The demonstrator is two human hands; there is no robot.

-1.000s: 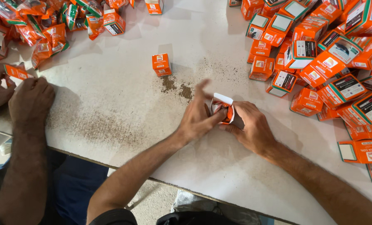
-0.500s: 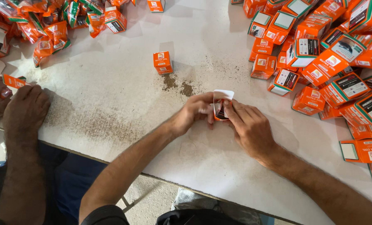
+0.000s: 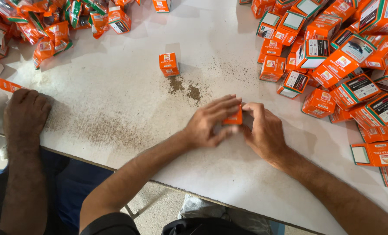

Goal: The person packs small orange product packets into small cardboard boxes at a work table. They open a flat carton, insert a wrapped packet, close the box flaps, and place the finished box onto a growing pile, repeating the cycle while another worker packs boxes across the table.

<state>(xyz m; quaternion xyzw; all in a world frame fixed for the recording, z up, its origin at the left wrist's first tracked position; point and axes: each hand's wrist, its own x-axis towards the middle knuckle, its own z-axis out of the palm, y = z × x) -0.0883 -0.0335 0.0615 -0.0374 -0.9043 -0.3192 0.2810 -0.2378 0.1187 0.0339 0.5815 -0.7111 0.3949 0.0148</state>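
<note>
Near the front edge of the white desk [image 3: 115,87], the left hand [image 3: 211,122] and right hand [image 3: 263,130] meet around a small orange box [image 3: 235,119], fingers of both clamped on it so that only a sliver of orange shows between them; the box sits low over the desk. To the left, a co-worker's hand [image 3: 25,117] lies curled on the desk. Just beyond the box, a patch of dark powder [image 3: 185,89] stains the surface, with a lone orange carton [image 3: 169,64] upright behind it. Farther off, a heap of orange boxes [image 3: 342,61] fills the right side and crumpled orange wrappers [image 3: 50,26] the far left.
</note>
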